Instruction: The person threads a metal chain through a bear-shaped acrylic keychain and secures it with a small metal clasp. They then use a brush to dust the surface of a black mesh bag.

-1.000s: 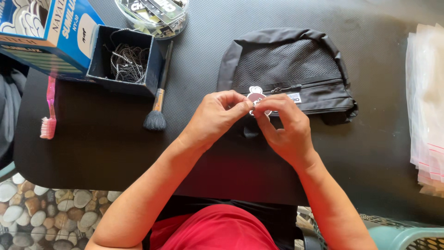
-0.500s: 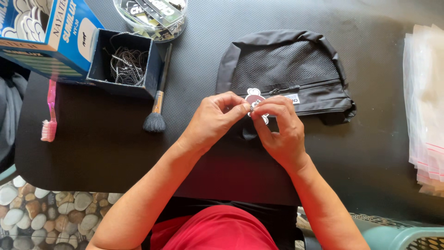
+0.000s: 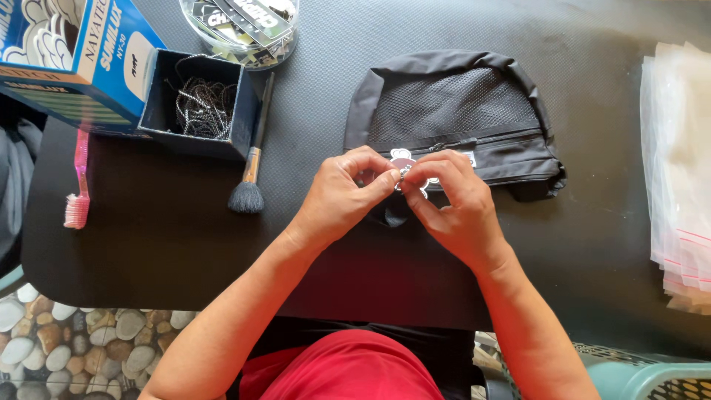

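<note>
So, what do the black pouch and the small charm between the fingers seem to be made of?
The black pouch looks like woven synthetic fabric with a mesh front panel: small holes show, matte, and a zipper crosses it. The small charm, pinched by left hand and right hand, looks like glossy white and pink plastic or rubber; it is too covered to tell.

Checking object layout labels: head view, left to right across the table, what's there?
Pink toothbrush → dark open box of chains → makeup brush → left hand → right hand → stack of clear plastic bags.
</note>
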